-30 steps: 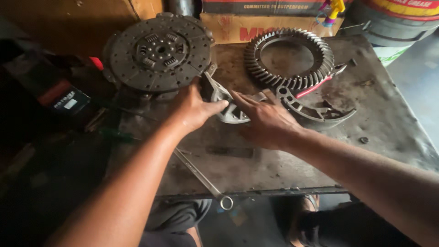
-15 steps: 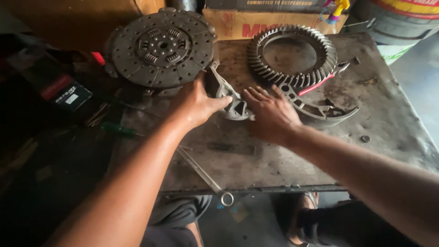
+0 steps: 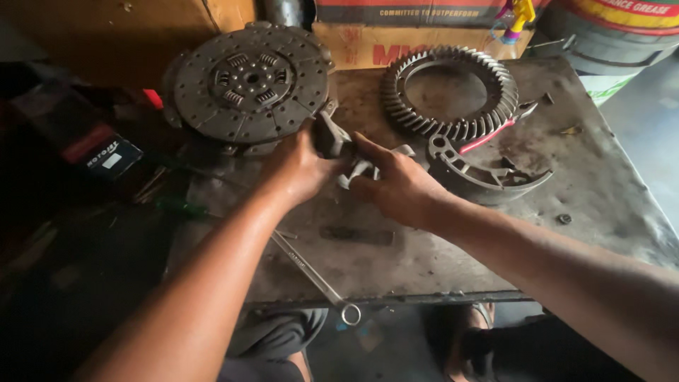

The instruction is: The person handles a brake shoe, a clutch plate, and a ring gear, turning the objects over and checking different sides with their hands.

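My left hand [image 3: 297,170] and my right hand [image 3: 396,187] both grip a curved grey metal bracket [image 3: 348,159], lifted a little above the steel table [image 3: 424,247]. The left hand holds its upper dark end, the right hand its lower end. A second curved brake shoe [image 3: 481,173] lies on the table just right of my right hand. A round clutch disc [image 3: 244,81] sits behind my left hand. A toothed ring gear [image 3: 449,92] lies at the back, right of centre.
A long spanner [image 3: 318,279] lies across the table's front edge. A red-handled tool [image 3: 488,134] rests by the ring gear. Cardboard boxes [image 3: 424,35] and a grease bucket [image 3: 615,32] stand at the back. Dark clutter with a small black box [image 3: 106,152] fills the left.
Both hands have closed on the grey bracket and lifted it off the table; before, the right hand lay flat and open beside it.
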